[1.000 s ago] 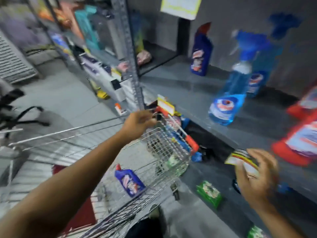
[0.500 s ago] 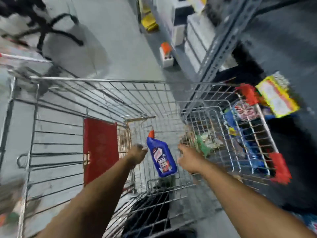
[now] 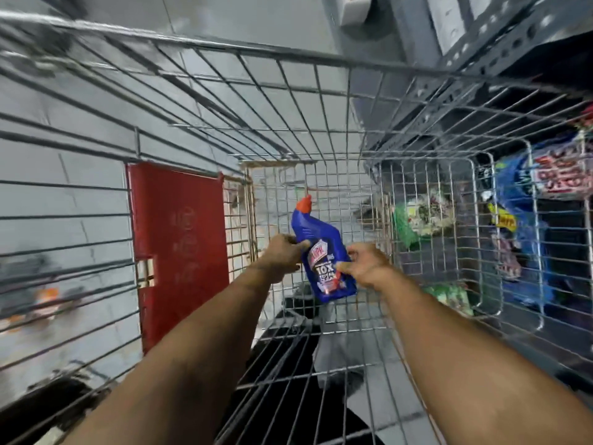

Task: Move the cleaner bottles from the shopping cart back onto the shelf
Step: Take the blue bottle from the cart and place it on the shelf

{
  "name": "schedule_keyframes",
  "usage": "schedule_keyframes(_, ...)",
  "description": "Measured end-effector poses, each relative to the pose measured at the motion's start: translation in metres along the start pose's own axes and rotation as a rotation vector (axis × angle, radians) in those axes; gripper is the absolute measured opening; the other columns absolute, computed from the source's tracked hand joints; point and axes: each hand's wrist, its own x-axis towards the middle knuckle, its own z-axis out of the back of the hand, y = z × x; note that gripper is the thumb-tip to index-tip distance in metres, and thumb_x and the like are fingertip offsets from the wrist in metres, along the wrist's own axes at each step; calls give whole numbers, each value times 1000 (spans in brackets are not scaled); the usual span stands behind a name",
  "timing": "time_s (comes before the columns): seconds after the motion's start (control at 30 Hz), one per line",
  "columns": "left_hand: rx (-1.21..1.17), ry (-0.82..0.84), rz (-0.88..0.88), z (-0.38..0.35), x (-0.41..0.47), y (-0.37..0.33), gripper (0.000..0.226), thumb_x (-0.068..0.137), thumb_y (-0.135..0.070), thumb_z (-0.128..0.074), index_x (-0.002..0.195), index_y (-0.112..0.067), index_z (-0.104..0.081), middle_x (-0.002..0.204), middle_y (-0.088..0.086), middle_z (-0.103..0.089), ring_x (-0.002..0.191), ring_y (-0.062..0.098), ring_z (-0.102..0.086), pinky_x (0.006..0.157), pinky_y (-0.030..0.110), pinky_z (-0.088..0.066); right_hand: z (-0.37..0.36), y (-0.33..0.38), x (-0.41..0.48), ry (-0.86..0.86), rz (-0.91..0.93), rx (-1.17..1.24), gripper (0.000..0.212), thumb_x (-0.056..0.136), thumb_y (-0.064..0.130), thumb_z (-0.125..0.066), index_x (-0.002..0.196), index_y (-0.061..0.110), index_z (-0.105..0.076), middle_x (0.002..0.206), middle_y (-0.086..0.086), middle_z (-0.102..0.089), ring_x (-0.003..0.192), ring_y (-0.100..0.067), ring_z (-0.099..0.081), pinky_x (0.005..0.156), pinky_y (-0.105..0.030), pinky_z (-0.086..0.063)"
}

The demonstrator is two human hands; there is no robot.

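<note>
Head view: I'm looking straight down into the silver wire shopping cart. Both my arms reach in from the bottom edge.

Dark blue plastic cleaner bottle with an orange-red cap sits between the two hands, inside the cart, cap pointing away from me, label facing up. I can read "10X" on it; the rest is too blurred.

Left hand: curled round the bottle's left edge, thumb on the front just below the neck. Closed on it.

Right hand: fingers pinched on the bottle's right edge at label height, touching it. Closed on it too.

Can't tell if the bottle is resting on the cart floor or already lifted clear.

Left of my left hand: red plastic flap against the cart's wire wall.

Right of my right hand, past the cart's mesh side: green packets, blurred, and further right blue packaging with print I can't read.

Beyond the hands, top right: grey perforated metal shelf upright. Grey floor visible through the wires.
</note>
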Motion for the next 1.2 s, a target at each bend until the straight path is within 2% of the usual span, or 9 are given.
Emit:
schedule_keyframes(0.17, -1, 28, -77, 2, -27, -14, 14, 87, -15, -65, 84, -3, -60, 80, 17, -56, 71, 25, -52, 64, 32, -46, 20, -1, -22, 59, 25, 208, 37, 74, 2, -75, 109, 8, -63, 97, -4, -72, 88, -21, -68, 87, -41, -56)
schedule_keyframes(0.3, 23, 121, -225, 0, -65, -40, 10, 80, -14, -72, 74, -13, -65, 69, 6, -60, 63, 18, -53, 57, 25, -45, 55, 5, -63, 35, 162, 261, 32, 75, -2, -73, 87, 24, -60, 89, 6, -66, 90, -21, -65, 84, -38, -55)
schedule_keyframes(0.4, 119, 106, -389, -12, -105, -70, 17, 78, -14, -74, 65, -19, -66, 56, -8, -63, 56, 11, -56, 55, 22, -45, 84, 6, -108, -70, 254, 290, 31, 72, 4, -76, 93, 20, -60, 96, 3, -68, 96, -22, -66, 86, -37, -55)
schedule_keyframes(0.5, 312, 60, -612, -24, -153, -105, 18, 75, -26, -78, 84, -15, -68, 77, 4, -72, 68, 21, -65, 63, 30, -52, 108, 1, -157, -196, 358, 334, 31, 72, 9, -78, 94, 22, -62, 100, 0, -70, 96, -20, -67, 87, -37, -54)
schedule_keyframes(0.6, 456, 43, -826, -40, -206, -143, 21, 73, -27, -79, 88, -14, -71, 87, 12, -76, 75, 22, -69, 73, 42, -55, 126, -3, -207, -341, 468, 485, 35, 72, 2, -77, 87, 28, -60, 92, 8, -68, 83, -5, -68, 72, -20, -53)
schedule_keyframes(0.83, 427, 195, -1151, -95, -318, -203, 19, 76, -12, -76, 94, -15, -74, 88, 7, -79, 77, 15, -69, 77, 34, -58, 163, -13, -303, -631, 712, 752, 39, 71, -10, -73, 91, 22, -63, 87, 11, -70, 73, 6, -67, 66, -11, -52)
schedule_keyframes(0.97, 529, 302, -1275, -121, -344, -220, 26, 78, -10, -73, 104, -5, -71, 97, 18, -76, 83, 21, -67, 84, 41, -56, 176, -25, -326, -771, 724, 792, 39, 71, -5, -76, 88, 27, -61, 90, 11, -67, 72, 8, -67, 66, -14, -52)
schedule_keyframes(1.07, 575, 352, -1345, -145, -348, -242, 23, 78, -9, -74, 99, -16, -72, 85, 3, -75, 77, 13, -66, 76, 33, -56, 192, -29, -335, -931, 679, 811, 40, 70, 1, -78, 85, 34, -59, 87, 14, -68, 72, 8, -66, 68, -17, -52)
schedule_keyframes(1.2, 628, 442, -1448, -189, -343, -286, 30, 79, -9, -73, 108, -16, -70, 96, 3, -75, 83, 10, -68, 84, 29, -55, 228, -23, -335, -1186, 617, 838, 40, 72, 6, -77, 84, 37, -55, 81, 23, -65, 71, 18, -62, 61, -2, -47)
